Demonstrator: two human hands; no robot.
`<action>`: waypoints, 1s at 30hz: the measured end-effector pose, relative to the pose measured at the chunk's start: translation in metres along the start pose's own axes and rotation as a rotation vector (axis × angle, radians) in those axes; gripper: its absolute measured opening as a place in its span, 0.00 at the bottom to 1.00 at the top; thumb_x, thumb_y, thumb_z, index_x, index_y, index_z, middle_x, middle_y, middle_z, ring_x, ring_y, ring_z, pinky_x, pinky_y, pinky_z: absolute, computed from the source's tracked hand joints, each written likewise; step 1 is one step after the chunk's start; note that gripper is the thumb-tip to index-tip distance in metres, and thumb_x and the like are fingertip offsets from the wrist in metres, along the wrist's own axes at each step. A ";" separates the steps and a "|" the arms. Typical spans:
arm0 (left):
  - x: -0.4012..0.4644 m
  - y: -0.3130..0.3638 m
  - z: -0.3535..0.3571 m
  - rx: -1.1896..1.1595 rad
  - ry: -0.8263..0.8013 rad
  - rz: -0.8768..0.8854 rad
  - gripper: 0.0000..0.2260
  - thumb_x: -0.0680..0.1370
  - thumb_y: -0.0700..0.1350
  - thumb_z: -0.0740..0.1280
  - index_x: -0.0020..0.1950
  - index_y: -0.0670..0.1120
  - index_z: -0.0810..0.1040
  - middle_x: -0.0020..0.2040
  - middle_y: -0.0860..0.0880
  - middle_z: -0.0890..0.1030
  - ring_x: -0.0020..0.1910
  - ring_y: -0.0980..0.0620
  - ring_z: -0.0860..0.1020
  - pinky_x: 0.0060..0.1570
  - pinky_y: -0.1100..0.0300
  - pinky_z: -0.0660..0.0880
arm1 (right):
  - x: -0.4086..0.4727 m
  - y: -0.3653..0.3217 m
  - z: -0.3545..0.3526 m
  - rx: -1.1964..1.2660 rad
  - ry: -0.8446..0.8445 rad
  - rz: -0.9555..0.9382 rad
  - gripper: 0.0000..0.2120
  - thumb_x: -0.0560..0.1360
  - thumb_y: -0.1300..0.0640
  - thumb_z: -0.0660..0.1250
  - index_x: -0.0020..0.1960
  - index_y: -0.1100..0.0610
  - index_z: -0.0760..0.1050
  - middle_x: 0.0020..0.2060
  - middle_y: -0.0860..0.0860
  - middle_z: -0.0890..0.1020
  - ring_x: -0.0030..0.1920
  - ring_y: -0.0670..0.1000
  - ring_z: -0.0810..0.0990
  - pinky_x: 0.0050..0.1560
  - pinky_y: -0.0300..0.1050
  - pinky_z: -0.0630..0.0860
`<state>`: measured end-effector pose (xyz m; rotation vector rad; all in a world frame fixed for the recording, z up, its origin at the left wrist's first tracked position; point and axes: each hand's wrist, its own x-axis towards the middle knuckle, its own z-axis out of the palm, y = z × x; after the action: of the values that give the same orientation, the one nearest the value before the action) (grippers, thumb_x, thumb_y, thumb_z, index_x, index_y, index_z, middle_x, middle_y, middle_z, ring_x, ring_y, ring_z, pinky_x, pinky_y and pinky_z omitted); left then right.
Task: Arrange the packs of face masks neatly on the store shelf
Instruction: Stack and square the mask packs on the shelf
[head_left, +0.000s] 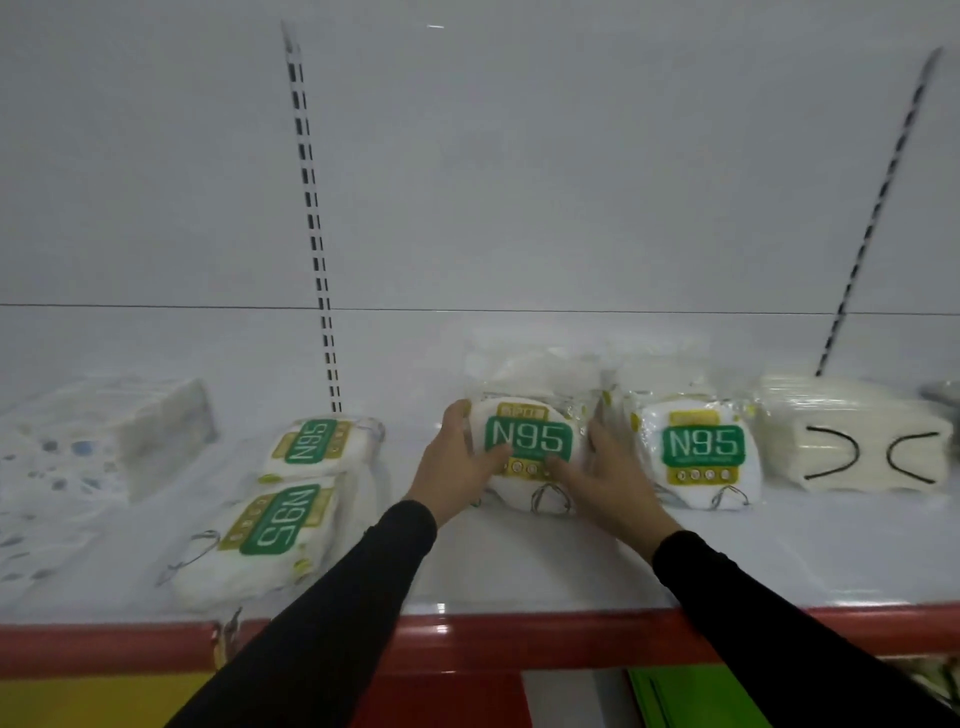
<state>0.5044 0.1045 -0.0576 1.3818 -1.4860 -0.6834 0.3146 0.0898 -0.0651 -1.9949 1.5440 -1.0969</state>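
Glossy white shelf with shiny red edge, crinkly clear plastic mask packs, matt black sleeves

Two arms in black sleeves reach forward from the bottom edge, angling toward each other. The left hand and right hand face one another, palms inward, fingers spread and lightly curled, thumbs pointing toward the middle. Both wrists are bare.
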 end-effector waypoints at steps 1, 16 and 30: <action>-0.001 0.000 0.005 0.011 -0.002 0.005 0.24 0.77 0.45 0.71 0.63 0.57 0.59 0.48 0.60 0.77 0.45 0.64 0.77 0.38 0.71 0.75 | 0.002 0.002 0.002 0.005 0.007 0.010 0.29 0.72 0.47 0.70 0.69 0.55 0.68 0.59 0.47 0.78 0.60 0.49 0.76 0.62 0.50 0.75; -0.013 0.030 -0.050 0.463 0.056 -0.004 0.26 0.80 0.55 0.63 0.76 0.46 0.64 0.67 0.44 0.75 0.64 0.47 0.74 0.59 0.57 0.70 | -0.015 -0.065 0.003 -0.105 0.311 -0.366 0.26 0.77 0.54 0.67 0.73 0.58 0.67 0.69 0.54 0.70 0.68 0.51 0.69 0.66 0.40 0.66; -0.105 -0.008 -0.198 0.787 0.000 -0.626 0.30 0.80 0.61 0.61 0.75 0.44 0.64 0.73 0.42 0.69 0.61 0.45 0.75 0.49 0.58 0.72 | -0.038 -0.147 0.118 0.164 -0.637 -0.187 0.18 0.79 0.46 0.63 0.65 0.52 0.75 0.60 0.46 0.80 0.61 0.50 0.78 0.64 0.46 0.72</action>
<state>0.6753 0.2433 -0.0166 2.5079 -1.3699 -0.4660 0.4944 0.1537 -0.0472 -2.1162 0.9246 -0.5325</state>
